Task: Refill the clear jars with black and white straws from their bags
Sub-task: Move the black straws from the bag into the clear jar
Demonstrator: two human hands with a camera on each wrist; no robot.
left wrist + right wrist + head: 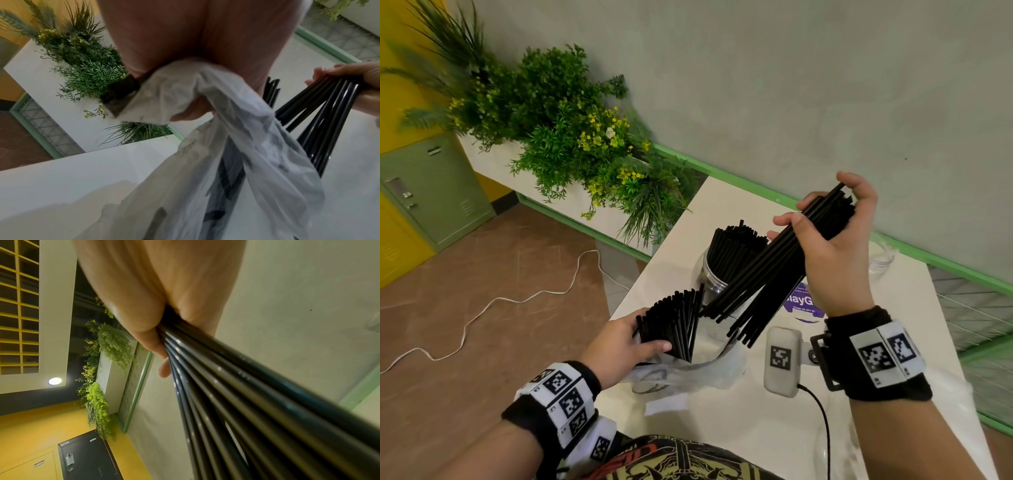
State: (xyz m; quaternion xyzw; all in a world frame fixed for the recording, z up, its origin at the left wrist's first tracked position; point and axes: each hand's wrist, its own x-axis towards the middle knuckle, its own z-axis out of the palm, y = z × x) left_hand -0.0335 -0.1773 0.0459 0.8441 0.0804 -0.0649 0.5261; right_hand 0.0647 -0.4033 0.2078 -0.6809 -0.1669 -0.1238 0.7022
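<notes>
My right hand (828,226) grips a thick bundle of black straws (774,267), held slanted above the white table (722,421); the wrist view shows the same straws (236,394) fanning out from my palm. Behind the bundle stands a clear jar (714,270) packed with black straws (736,243). My left hand (626,346) holds the mouth of a thin plastic bag (688,373) together with the black straws (674,322) sticking out of it. In the left wrist view the bag (236,129) hangs crumpled from my fingers. No white straws are visible.
A second clear jar (881,257) sits at the table's far right by the green-framed wall edge. A purple sticker (803,301) lies under my right hand. A white device (780,359) with a black cable (822,425) rests mid-table. Plants (571,137) fill a planter left of the table.
</notes>
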